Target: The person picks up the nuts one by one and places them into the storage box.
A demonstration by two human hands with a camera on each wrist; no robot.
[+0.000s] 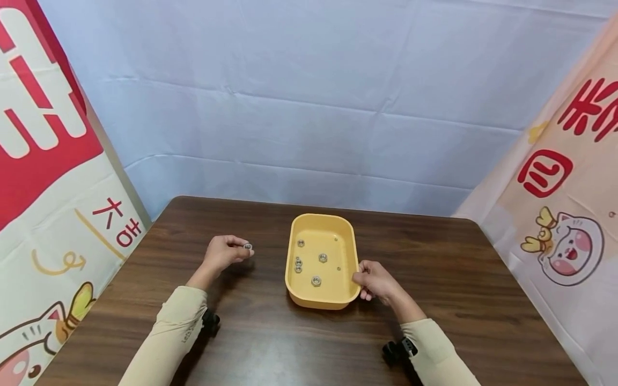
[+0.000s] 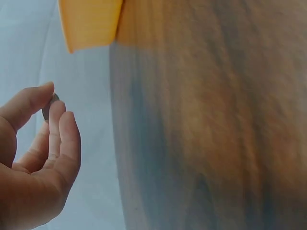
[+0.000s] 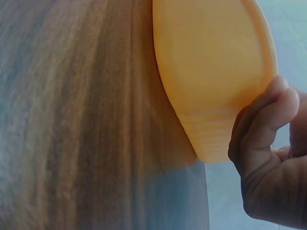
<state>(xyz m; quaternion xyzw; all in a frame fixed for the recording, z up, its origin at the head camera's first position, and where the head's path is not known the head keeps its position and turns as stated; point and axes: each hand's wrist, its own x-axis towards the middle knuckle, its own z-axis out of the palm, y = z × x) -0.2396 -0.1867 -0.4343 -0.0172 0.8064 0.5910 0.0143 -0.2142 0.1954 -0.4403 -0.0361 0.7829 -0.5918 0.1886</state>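
Note:
My left hand (image 1: 227, 253) pinches a metal nut (image 1: 248, 246) between thumb and fingertips, above the table to the left of the yellow tray. In the left wrist view the nut (image 2: 50, 106) shows edge-on between the fingers. The yellow tray (image 1: 322, 304) stands on the table, and my right hand (image 1: 379, 281) grips its right rim near the front corner. Inside it lie several nuts, among them one near the middle (image 1: 323, 258) and one near the front (image 1: 316, 281). The right wrist view shows the tray's outer wall (image 3: 211, 62) beside the curled fingers.
The dark wooden table (image 1: 260, 343) has its far edge against a pale cloth backdrop (image 1: 299, 134). Printed banners hang at the left (image 1: 58, 225) and right (image 1: 569, 225). Both wrists wear black camera bands.

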